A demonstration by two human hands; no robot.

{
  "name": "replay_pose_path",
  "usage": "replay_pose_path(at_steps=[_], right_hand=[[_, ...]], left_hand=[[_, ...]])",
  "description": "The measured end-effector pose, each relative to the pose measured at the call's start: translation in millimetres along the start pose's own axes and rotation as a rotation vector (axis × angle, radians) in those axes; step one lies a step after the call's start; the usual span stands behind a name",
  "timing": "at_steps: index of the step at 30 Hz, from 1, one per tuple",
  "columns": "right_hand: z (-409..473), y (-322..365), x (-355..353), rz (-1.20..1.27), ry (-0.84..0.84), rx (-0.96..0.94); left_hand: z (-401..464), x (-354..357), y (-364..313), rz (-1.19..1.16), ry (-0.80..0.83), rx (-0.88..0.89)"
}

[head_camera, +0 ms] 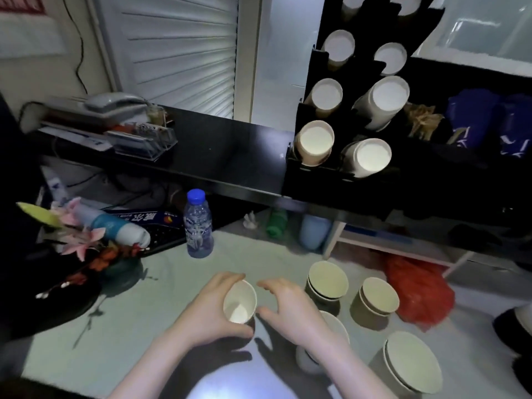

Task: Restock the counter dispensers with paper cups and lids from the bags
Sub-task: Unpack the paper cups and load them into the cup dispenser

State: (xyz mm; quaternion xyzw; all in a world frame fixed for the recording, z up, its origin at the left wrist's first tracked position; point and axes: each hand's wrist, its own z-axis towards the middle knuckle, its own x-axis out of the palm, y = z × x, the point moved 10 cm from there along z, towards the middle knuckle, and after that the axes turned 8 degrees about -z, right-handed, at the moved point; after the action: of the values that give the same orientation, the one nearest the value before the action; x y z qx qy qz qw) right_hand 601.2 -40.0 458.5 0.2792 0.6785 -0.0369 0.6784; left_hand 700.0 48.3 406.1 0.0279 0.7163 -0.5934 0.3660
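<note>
Head view, low centre of the frame: the left hand curls round a white paper cup, thumb below and fingers over the far rim. The cup's mouth opens up toward the camera and its base is hidden behind the hand, so its long axis runs down and away, tilted slightly. The right hand sits just beside the cup with fingers loosely bent and apart, gripping nothing; whether a fingertip touches the cup is hard to tell.

To the right on the pale table stand short stacks of brown cups, mouths up; one more cup is mostly covered by the right forearm, and the largest stack lies near the bottom edge.

In the upper right, the black dispenser rack holds cup stacks lying on their sides, with their round ends facing down-left. A water bottle stands upright at centre left. The left side is dim and blurred.
</note>
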Motion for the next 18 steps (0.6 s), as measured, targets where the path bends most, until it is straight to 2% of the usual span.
replay_pose_path(at_steps=[3,5,7,9,11,13,18], right_hand=[[-7,-4,6,0.024,0.002,-0.015],[-12,-4,4,0.054,-0.017,-0.051],[-19,-3,-6,0.13,-0.061,-0.097],[-28,-1,-26,0.222,-0.141,-0.142],[-34,-2,-60,0.291,-0.274,-0.16],[-42,-3,-101,0.343,-0.426,-0.169],[-55,-5,-204,0.505,-0.669,-0.188]], left_hand=[[-9,-8,-4,0.081,-0.071,-0.006],[-16,-25,-12,0.005,-0.187,-0.029],[-24,-49,-24,-0.206,-0.325,-0.061],[-27,-66,-40,-0.526,-0.392,-0.067],[-22,-74,-63,-0.744,-0.357,-0.043],[-9,-78,-87,-0.861,-0.298,-0.013],[44,-85,-169,-1.028,-0.067,0.116]])
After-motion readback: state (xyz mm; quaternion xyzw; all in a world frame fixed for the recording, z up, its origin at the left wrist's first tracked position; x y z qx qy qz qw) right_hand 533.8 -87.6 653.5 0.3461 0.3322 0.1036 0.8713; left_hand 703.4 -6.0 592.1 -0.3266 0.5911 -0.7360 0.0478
